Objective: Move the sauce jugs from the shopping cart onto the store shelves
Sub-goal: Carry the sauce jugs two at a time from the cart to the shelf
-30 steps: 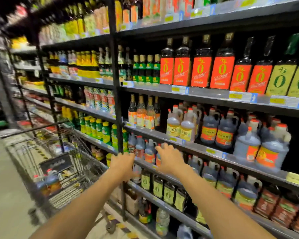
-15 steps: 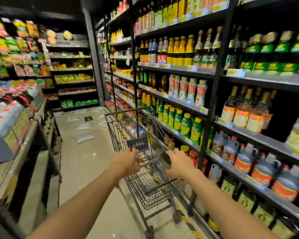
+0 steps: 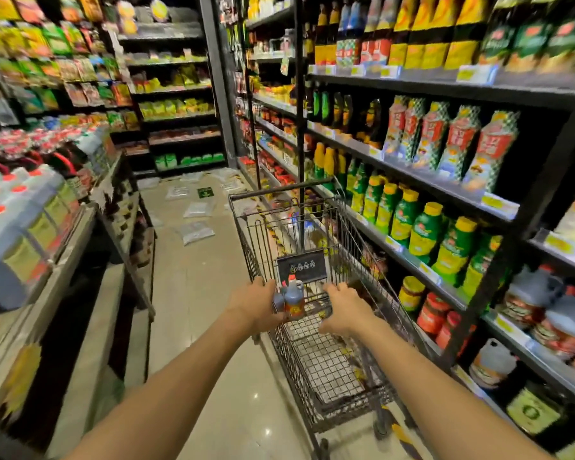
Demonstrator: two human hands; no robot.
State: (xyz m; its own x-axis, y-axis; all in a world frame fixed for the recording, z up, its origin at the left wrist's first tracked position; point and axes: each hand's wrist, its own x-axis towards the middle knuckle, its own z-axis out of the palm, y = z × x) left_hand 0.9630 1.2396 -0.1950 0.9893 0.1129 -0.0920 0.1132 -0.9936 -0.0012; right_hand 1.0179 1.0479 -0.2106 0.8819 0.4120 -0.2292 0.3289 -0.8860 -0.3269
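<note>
Head view, single aisle. The shopping cart (image 3: pixel 326 366) stands on the tiled floor (image 3: pixel 193 293), just beside the store shelves (image 3: pixel 422 182) on the right, with its length along the aisle. Two dark sauce jugs (image 3: pixel 294 298) with red caps and red labels stand upright and touching in the near end of the cart, below a small black sign plate (image 3: pixel 301 267) fixed to the wire. The left hand (image 3: pixel 256 305) lies against the left side of the jugs, thumb uppermost. Its fingers are hidden behind the jugs, so I cannot tell whether they close around them. The right hand (image 3: pixel 344 308) is at the right of the jugs and apart from them. Its fingers (image 3: pixel 337 288) are bent narrow over the wire at the cart's near end and hold it. The rest of the basket shows bare wire. On the lower right shelf stand shelved jugs (image 3: pixel 551 310) of the same kind, and green bottles (image 3: pixel 422 234) occupy the shelf above. Flat pale packets (image 3: pixel 196 232) lie on the floor further down the aisle.
</note>
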